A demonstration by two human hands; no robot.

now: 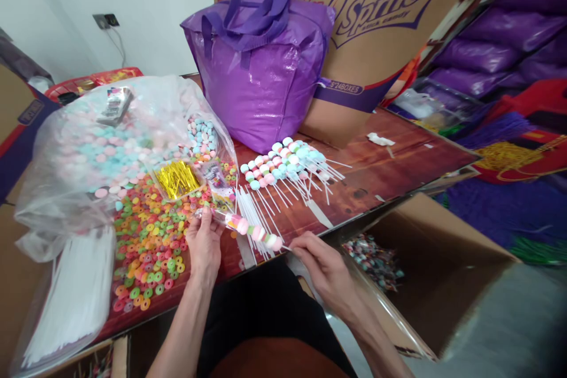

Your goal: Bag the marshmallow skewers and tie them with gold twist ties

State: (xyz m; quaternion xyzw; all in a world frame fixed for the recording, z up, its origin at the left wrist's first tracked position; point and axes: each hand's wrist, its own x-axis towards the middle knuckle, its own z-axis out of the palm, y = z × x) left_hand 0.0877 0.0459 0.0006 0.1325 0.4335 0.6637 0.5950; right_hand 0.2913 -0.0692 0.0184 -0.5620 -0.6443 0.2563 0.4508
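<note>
My left hand (206, 242) pinches the end of a clear wrapper near the front of the table. Inside that wrapper is a candy skewer (254, 230) of pink, white and green pieces. My right hand (323, 263) grips the skewer's white stick at the other end, fingers closed. Just behind lie loose white sticks (250, 212) and a pile of unwrapped candy skewers (283, 162). Left of my left hand, colourful ring candies (150, 242) are spread out, with a tray of gold twist ties (177, 180) beyond them.
A clear bag of pastel candies (93, 153) and a bundle of white sticks (75, 289) are on the left. A purple bag (261, 71) stands at the back before a large carton (398, 23). An open carton (434, 271) holding wrapped candy sits below the table's right edge.
</note>
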